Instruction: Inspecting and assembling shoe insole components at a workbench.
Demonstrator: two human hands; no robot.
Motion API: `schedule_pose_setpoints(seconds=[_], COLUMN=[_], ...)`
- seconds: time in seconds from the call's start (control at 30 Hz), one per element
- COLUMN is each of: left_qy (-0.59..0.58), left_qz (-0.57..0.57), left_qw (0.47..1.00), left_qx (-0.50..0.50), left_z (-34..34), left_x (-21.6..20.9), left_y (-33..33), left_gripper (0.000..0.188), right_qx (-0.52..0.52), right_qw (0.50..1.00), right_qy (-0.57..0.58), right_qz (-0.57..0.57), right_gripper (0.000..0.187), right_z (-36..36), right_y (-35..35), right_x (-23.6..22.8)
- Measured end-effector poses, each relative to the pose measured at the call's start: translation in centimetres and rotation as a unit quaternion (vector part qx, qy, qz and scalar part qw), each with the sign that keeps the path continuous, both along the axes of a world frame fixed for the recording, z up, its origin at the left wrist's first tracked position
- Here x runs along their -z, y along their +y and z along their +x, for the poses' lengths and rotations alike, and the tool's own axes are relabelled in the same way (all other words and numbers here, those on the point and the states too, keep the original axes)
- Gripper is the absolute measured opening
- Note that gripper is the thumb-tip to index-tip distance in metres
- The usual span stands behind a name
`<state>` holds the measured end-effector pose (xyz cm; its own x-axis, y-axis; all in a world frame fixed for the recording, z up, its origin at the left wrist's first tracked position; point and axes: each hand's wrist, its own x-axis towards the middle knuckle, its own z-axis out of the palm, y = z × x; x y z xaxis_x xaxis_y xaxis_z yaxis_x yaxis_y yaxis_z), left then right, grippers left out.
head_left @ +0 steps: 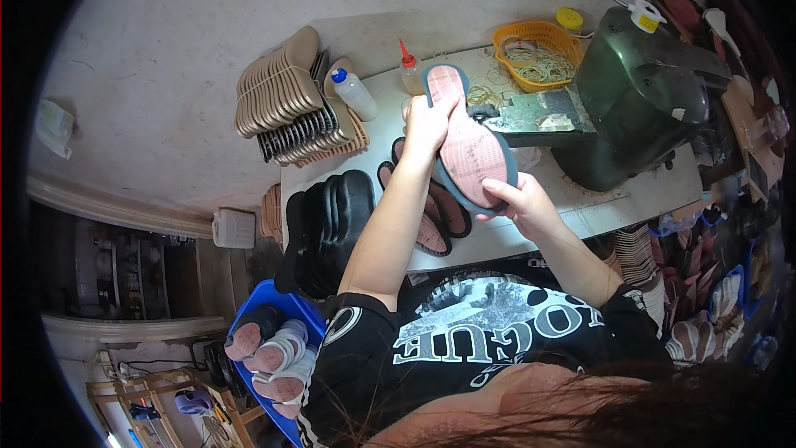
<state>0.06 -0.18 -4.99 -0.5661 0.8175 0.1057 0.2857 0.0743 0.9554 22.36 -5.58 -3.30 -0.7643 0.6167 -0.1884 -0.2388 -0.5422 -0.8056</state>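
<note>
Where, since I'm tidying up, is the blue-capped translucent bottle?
The bottle is left of centre in the head view, right of bundled tan soles.

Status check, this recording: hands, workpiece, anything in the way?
Left hand gripping sole toward far end; right hand on near end, thumb on top. Sole's pink face toward camera. Machine arm close on the right, contact unclear.

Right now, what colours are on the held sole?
The sole is pink with a grey-blue border, head view.
</note>
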Motion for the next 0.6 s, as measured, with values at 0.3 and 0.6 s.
schedule_pose_setpoints(seconds=[0.3, 0.6], left_qy=[0.002, 0.275], left_qz=[-0.120, 0.045], left_qw=[0.992, 0.918], left_qx=[0.025, 0.283], left_z=[-2.8, -4.2], left_x=[0.8, -4.6], left_y=[1.6, 1.0], left_gripper=[0.036, 0.039], right_qx=[0.048, 0.107], right_qw=[0.999, 0.992], right_qy=[0.008, 0.063], right_qz=[0.003, -0.017], right_gripper=[0.033, 0.032], right_z=[-2.7, -5.4], right_y=[-1.6, 0.3], right_x=[0.5, 0.2])
